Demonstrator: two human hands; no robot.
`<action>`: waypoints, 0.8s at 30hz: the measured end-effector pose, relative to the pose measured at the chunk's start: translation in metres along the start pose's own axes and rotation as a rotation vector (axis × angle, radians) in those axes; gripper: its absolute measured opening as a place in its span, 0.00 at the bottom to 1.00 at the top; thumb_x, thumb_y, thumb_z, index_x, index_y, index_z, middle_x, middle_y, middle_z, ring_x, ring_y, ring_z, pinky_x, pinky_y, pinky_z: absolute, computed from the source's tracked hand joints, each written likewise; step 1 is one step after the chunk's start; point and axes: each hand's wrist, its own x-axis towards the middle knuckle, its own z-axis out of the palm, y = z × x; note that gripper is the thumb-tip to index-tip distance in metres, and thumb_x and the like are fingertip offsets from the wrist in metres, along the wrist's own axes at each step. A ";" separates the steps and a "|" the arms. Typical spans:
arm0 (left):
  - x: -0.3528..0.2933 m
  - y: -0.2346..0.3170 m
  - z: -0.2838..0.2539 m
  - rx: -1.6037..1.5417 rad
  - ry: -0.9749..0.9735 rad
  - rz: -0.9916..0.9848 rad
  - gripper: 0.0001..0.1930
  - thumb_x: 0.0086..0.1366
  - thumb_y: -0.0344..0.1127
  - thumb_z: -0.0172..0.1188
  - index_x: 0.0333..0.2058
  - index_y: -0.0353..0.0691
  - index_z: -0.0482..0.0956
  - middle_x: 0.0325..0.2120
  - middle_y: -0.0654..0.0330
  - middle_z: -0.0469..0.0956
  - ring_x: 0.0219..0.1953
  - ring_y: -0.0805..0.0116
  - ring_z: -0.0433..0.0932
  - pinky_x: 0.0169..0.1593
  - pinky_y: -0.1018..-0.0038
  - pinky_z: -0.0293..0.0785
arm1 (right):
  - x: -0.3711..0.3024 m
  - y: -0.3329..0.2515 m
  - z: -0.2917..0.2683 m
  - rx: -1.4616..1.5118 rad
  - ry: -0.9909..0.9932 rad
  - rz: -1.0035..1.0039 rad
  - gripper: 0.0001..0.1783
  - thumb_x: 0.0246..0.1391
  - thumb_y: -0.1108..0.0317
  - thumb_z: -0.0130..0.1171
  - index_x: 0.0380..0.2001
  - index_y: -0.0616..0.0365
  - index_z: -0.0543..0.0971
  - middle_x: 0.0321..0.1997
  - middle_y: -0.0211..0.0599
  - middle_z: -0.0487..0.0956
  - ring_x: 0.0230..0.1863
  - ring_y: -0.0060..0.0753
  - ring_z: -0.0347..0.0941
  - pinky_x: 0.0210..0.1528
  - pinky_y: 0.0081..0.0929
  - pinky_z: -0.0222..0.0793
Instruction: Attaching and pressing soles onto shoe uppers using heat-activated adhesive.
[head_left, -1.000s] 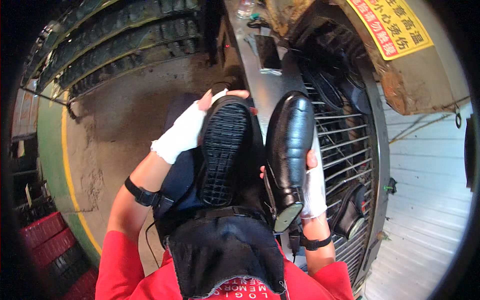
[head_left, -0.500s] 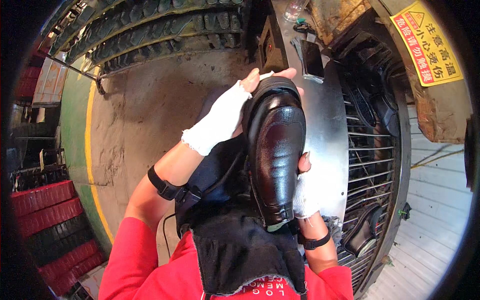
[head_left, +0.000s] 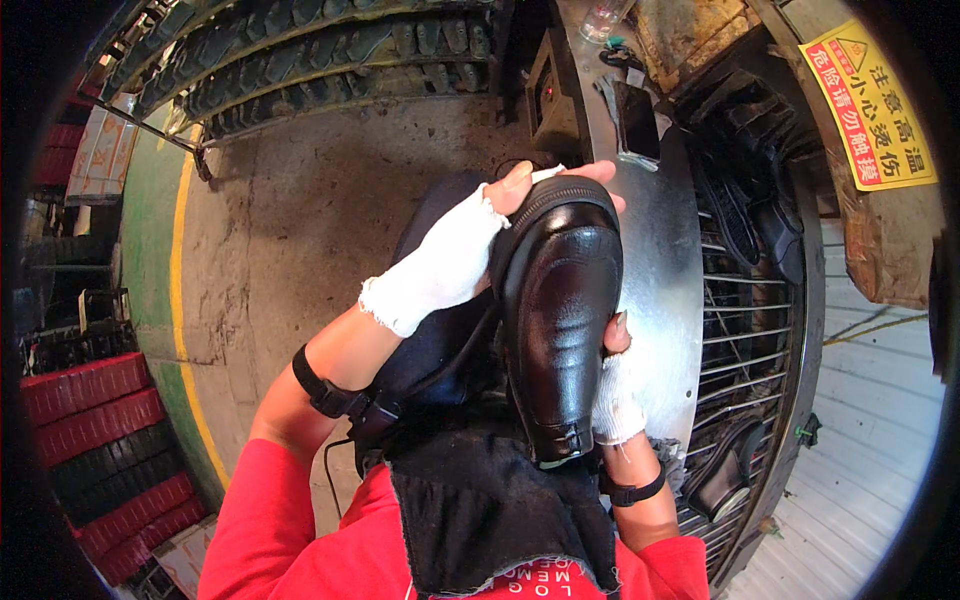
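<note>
A glossy black leather shoe (head_left: 560, 300) is held up over my lap, its toe and ridged sole edge pointing away from me. My left hand (head_left: 455, 240), in a white fingerless glove, wraps round the toe end from the left; its fingertips show past the sole edge. On the shoe's right side, nearer the heel, my right hand (head_left: 618, 385) grips it with the thumb up along the upper. That hand also wears a white glove, and its other fingers are hidden beneath the shoe. A black apron (head_left: 490, 500) lies under the shoe.
To the right runs a metal bench (head_left: 660, 320), with a phone (head_left: 636, 125) at its far end. Beyond it, a barred rack (head_left: 745, 340) carries dark shoes, including one shoe (head_left: 725, 468) near me. A yellow-and-red warning sign (head_left: 868, 105) hangs above. Shelves of shoe lasts (head_left: 330, 85) stand far left.
The shoe has turned a little, showing more of its toe edge, and shifted slightly right and nearer to me with both hands. Both hands keep their grip.
</note>
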 end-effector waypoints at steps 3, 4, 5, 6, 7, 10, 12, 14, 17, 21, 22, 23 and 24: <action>-0.015 0.001 0.003 0.129 0.033 -0.012 0.46 0.74 0.64 0.59 0.76 0.33 0.62 0.63 0.54 0.78 0.64 0.67 0.78 0.72 0.66 0.70 | -0.001 -0.002 -0.003 0.032 -0.057 0.031 0.50 0.64 0.26 0.59 0.66 0.66 0.74 0.59 0.50 0.84 0.55 0.45 0.85 0.62 0.43 0.83; -0.021 0.003 0.004 0.161 0.038 -0.004 0.50 0.69 0.61 0.67 0.77 0.33 0.60 0.64 0.56 0.77 0.66 0.67 0.76 0.73 0.66 0.67 | 0.000 -0.003 0.000 0.051 -0.095 0.042 0.50 0.64 0.27 0.60 0.66 0.66 0.74 0.59 0.49 0.84 0.56 0.45 0.85 0.62 0.43 0.83; -0.028 0.006 0.005 0.193 0.042 0.005 0.55 0.64 0.58 0.75 0.78 0.33 0.57 0.65 0.58 0.76 0.68 0.67 0.74 0.74 0.66 0.65 | 0.001 -0.006 0.005 -0.025 -0.073 0.015 0.49 0.64 0.28 0.61 0.66 0.66 0.74 0.59 0.49 0.84 0.56 0.45 0.85 0.62 0.44 0.83; -0.033 0.009 0.006 0.263 0.013 0.036 0.59 0.59 0.55 0.80 0.78 0.34 0.55 0.67 0.58 0.74 0.69 0.66 0.72 0.75 0.65 0.63 | 0.002 -0.008 0.012 -0.097 -0.064 -0.007 0.49 0.64 0.29 0.62 0.66 0.66 0.74 0.59 0.49 0.84 0.57 0.46 0.85 0.63 0.44 0.82; -0.037 0.014 0.007 0.335 0.005 0.055 0.62 0.55 0.53 0.83 0.79 0.35 0.54 0.68 0.58 0.73 0.69 0.65 0.72 0.75 0.65 0.63 | 0.003 -0.012 0.020 -0.167 -0.052 -0.034 0.48 0.63 0.30 0.64 0.66 0.66 0.73 0.60 0.49 0.84 0.57 0.46 0.84 0.64 0.45 0.82; -0.043 0.029 0.010 0.539 0.154 0.157 0.72 0.43 0.46 0.91 0.80 0.37 0.50 0.70 0.57 0.70 0.71 0.63 0.71 0.76 0.63 0.62 | 0.003 -0.024 0.051 -0.419 0.048 -0.131 0.39 0.63 0.33 0.67 0.47 0.65 0.81 0.42 0.33 0.81 0.40 0.26 0.76 0.40 0.30 0.72; -0.047 0.037 0.012 0.408 0.138 0.192 0.76 0.39 0.51 0.92 0.80 0.39 0.49 0.69 0.57 0.71 0.69 0.62 0.72 0.74 0.62 0.66 | -0.003 -0.036 0.064 -0.558 0.085 -0.195 0.36 0.65 0.33 0.66 0.37 0.63 0.83 0.32 0.25 0.78 0.33 0.18 0.70 0.32 0.26 0.64; -0.054 0.038 0.010 0.304 0.189 0.177 0.79 0.35 0.56 0.92 0.81 0.41 0.48 0.68 0.57 0.72 0.68 0.61 0.74 0.73 0.60 0.69 | -0.009 -0.047 0.067 -0.683 0.032 -0.147 0.36 0.68 0.33 0.62 0.38 0.63 0.84 0.32 0.27 0.80 0.33 0.19 0.71 0.32 0.28 0.65; -0.075 0.020 -0.002 0.234 0.386 0.136 0.84 0.29 0.65 0.91 0.81 0.41 0.47 0.69 0.55 0.71 0.69 0.59 0.74 0.74 0.59 0.69 | -0.013 -0.050 0.056 -1.093 0.094 -0.285 0.28 0.65 0.44 0.69 0.28 0.61 0.83 0.23 0.29 0.77 0.27 0.21 0.71 0.29 0.30 0.64; -0.099 -0.007 -0.035 0.172 0.378 -0.022 0.81 0.31 0.65 0.90 0.79 0.38 0.51 0.67 0.52 0.72 0.65 0.58 0.77 0.69 0.59 0.76 | -0.005 -0.028 0.031 -1.175 0.129 -0.813 0.15 0.59 0.60 0.74 0.40 0.61 0.84 0.22 0.39 0.73 0.25 0.37 0.74 0.31 0.32 0.67; -0.104 -0.011 -0.040 0.148 0.437 -0.111 0.79 0.32 0.64 0.91 0.78 0.37 0.53 0.66 0.52 0.74 0.63 0.58 0.79 0.67 0.59 0.78 | -0.001 -0.022 0.025 -1.012 0.059 -0.799 0.17 0.60 0.62 0.73 0.45 0.61 0.83 0.25 0.42 0.75 0.26 0.40 0.75 0.33 0.32 0.69; -0.105 -0.013 -0.043 0.146 0.450 -0.141 0.76 0.33 0.63 0.91 0.76 0.36 0.56 0.64 0.51 0.75 0.61 0.58 0.80 0.65 0.60 0.80 | -0.001 -0.017 0.019 -0.847 -0.010 -0.788 0.19 0.61 0.63 0.71 0.51 0.62 0.83 0.27 0.45 0.78 0.27 0.43 0.77 0.34 0.32 0.71; -0.106 -0.014 -0.043 0.144 0.463 -0.171 0.73 0.34 0.62 0.90 0.75 0.35 0.59 0.62 0.51 0.77 0.59 0.58 0.81 0.62 0.61 0.82 | 0.002 -0.013 0.015 -0.987 -0.079 -0.879 0.28 0.63 0.65 0.68 0.63 0.64 0.77 0.35 0.48 0.82 0.30 0.46 0.80 0.39 0.32 0.75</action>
